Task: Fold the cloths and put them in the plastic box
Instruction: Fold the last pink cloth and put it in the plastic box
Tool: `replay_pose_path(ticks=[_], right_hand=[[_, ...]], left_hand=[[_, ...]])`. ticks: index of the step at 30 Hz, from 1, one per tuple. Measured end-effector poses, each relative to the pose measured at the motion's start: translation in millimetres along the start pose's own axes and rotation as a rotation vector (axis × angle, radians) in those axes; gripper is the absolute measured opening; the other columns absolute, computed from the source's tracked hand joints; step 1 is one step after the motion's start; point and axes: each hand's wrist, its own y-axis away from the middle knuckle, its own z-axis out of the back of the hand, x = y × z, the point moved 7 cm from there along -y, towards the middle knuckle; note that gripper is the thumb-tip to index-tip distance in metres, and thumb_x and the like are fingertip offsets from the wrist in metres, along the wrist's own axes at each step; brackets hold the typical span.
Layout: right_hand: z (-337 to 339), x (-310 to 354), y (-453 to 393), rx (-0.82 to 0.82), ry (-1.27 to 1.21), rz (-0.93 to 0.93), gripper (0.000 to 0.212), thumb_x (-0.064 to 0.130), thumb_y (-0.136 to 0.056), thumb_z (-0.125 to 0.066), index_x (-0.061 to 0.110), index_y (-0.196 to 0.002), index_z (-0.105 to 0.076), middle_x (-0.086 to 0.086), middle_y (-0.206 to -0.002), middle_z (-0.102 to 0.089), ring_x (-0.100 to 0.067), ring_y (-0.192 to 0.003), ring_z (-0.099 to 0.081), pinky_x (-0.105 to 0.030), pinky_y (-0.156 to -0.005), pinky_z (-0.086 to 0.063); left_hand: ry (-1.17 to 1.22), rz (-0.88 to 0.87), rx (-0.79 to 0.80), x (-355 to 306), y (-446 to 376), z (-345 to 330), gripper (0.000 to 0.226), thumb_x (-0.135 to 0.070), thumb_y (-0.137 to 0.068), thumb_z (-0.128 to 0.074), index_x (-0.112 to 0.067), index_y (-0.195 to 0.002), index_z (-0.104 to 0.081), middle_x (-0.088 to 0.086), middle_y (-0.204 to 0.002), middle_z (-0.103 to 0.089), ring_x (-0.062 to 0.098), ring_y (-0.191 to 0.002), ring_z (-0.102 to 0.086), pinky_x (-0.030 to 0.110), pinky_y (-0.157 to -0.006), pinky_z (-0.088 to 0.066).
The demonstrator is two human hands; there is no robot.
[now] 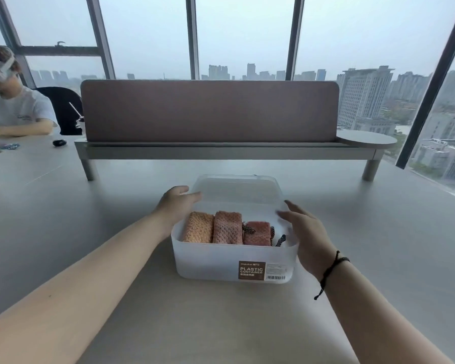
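folded cloths [226, 227] in plastic box [208, 261], fingers [286, 214] on lid [237, 190]

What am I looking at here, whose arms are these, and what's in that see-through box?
There is no machine here. One camera on a person's head looks forward and down, so the arms are that person's own. A frosted plastic box stands on a grey table. Inside it three folded cloths stand side by side. The left hand and the right hand hold a clear lid tilted over the far part of the box. Behind stand a desk divider and big windows; another person sits far left.
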Motion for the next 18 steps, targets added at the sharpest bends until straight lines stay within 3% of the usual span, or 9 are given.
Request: replay_pose_path(ticks=[2,4,7,9,12,15,18], right_hand=[[-1,-8,-5,0.012,-0.087,0.004,0.043,0.01,-0.089,-0.062,0.022,-0.13,-0.062,0.006,-0.113,-0.072,-0.017,-0.114,-0.064,-0.033,-0.084,-0.051],[-4,-10,-10,0.045,-0.154,0.011,0.042,0.01,-0.089,-0.06,0.024,-0.129,-0.063,0.003,-0.114,-0.073,-0.017,-0.114,-0.065,-0.031,-0.076,-0.052],[-6,-14,-12,0.1,-0.218,0.01,0.046,0.02,-0.087,-0.064,0.028,-0.132,-0.061,0.003,-0.124,-0.069,-0.019,-0.12,-0.061,-0.036,-0.089,-0.051],[-9,-15,-10,0.148,-0.221,0.009,0.057,0.04,-0.077,-0.074,0.031,-0.132,-0.061,0.004,-0.134,-0.063,-0.017,-0.125,-0.058,-0.042,-0.104,-0.044],[-14,-16,-9,0.242,-0.303,0.002,0.068,0.06,-0.085,-0.063,0.024,-0.141,-0.052,-0.002,-0.143,-0.056,-0.023,-0.133,-0.051,-0.051,-0.115,-0.03],[-16,-14,-8,0.272,-0.376,-0.032,0.064,0.065,-0.093,-0.037,0.02,-0.137,-0.053,-0.006,-0.136,-0.062,-0.022,-0.123,-0.06,-0.048,-0.108,-0.041],[-13,-16,-11,0.28,-0.45,-0.059,0.077,0.071,-0.09,-0.031,0.015,-0.138,-0.052,-0.01,-0.133,-0.063,-0.028,-0.123,-0.06,-0.049,-0.104,-0.047]], left_hand=[[0.291,0.172,0.098,16,0,-11,0.022,-0.025,-0.102,-0.053,-0.011,-0.115,-0.063,-0.001,-0.115,-0.065,0.012,-0.087,-0.06,0.014,-0.064,-0.047],[0.435,0.227,0.16,28,-3,-18,0.035,-0.031,-0.103,-0.045,-0.005,-0.104,-0.069,0.011,-0.115,-0.069,0.021,-0.087,-0.064,0.027,-0.068,-0.05],[0.541,0.212,0.137,37,-9,-17,0.035,-0.034,-0.101,-0.047,-0.008,-0.094,-0.07,0.011,-0.103,-0.068,0.025,-0.086,-0.063,0.035,-0.072,-0.049],[0.605,0.193,0.157,36,-7,-20,0.027,-0.029,-0.101,-0.049,-0.012,-0.092,-0.069,0.01,-0.1,-0.068,0.024,-0.085,-0.063,0.035,-0.072,-0.049],[0.717,0.133,0.131,36,-5,-19,0.018,-0.025,-0.1,-0.053,-0.014,-0.103,-0.067,0.012,-0.107,-0.071,0.025,-0.093,-0.066,0.036,-0.077,-0.052],[0.771,0.056,0.131,35,-5,-16,0.034,-0.033,-0.099,-0.055,-0.017,-0.128,-0.061,0.015,-0.122,-0.07,0.029,-0.112,-0.066,0.045,-0.102,-0.047],[0.854,0.021,0.109,37,-2,-16,0.041,-0.042,-0.104,-0.037,-0.018,-0.129,-0.06,0.014,-0.121,-0.07,0.03,-0.113,-0.065,0.042,-0.095,-0.05]])
